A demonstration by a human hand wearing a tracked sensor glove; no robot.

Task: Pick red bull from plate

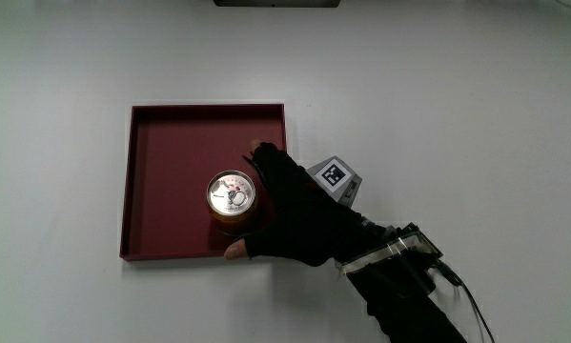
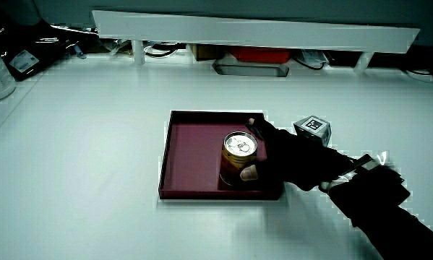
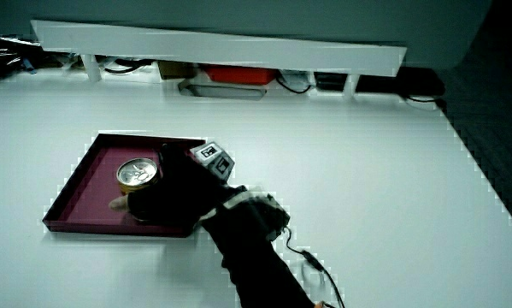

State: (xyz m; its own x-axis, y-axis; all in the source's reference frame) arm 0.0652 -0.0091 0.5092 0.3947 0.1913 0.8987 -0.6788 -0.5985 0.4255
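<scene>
Fingers [image 1: 266,157] of the hand [image 1: 299,210] curl around the side of the red bull can [image 1: 233,198], with the bare thumb tip showing at the can's near side and a fingertip reaching past it on the side away from the person, so the can is grasped between them. It stands upright, its silver lid with the pull tab facing up, inside the dark red square plate [image 1: 161,181], close to the plate's rim nearest the person. Whether its base touches the plate floor or is just off it cannot be told. In both side views the hand [image 2: 292,159] wraps the can [image 2: 238,155] at the same spot in the plate [image 2: 191,155]; the glove [image 3: 174,195] covers much of the can [image 3: 138,175] there. A small patterned cube [image 1: 335,179] sits on the back of the hand, and the black-sleeved forearm [image 1: 399,291] stretches from the person's side across the white table [image 1: 476,114]. The plate [image 3: 80,192] lies flat on the table, and a low white partition [image 2: 252,32] stands at the table's edge farthest from the person.
</scene>
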